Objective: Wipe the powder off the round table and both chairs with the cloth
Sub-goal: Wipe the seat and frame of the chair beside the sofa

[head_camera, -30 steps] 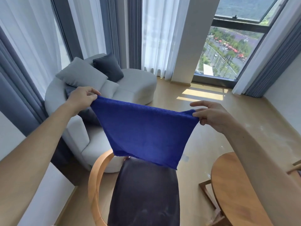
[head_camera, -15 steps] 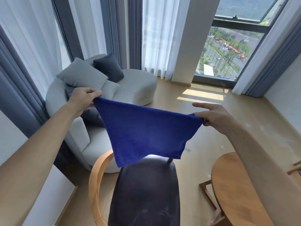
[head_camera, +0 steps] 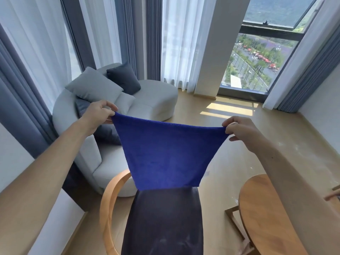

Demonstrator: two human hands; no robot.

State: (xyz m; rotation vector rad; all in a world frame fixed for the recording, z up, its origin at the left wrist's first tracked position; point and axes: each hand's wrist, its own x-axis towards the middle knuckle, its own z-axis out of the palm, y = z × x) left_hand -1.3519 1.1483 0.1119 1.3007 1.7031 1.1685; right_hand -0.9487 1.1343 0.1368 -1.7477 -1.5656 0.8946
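Blue cloth [head_camera: 166,153] stretched mid-frame, hanging above dark chair seat [head_camera: 163,221]. Left hand [head_camera: 99,113] pinches upper-left corner, right hand [head_camera: 241,128] pinches upper-right corner. Round wooden table [head_camera: 265,218] lower right. Grey sofa [head_camera: 152,100] behind, left.

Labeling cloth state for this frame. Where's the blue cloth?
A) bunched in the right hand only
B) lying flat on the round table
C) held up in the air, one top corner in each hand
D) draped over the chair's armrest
C: the left hand and the right hand each pinch a top corner of the blue cloth, which hangs spread above the chair, clear of the round table.
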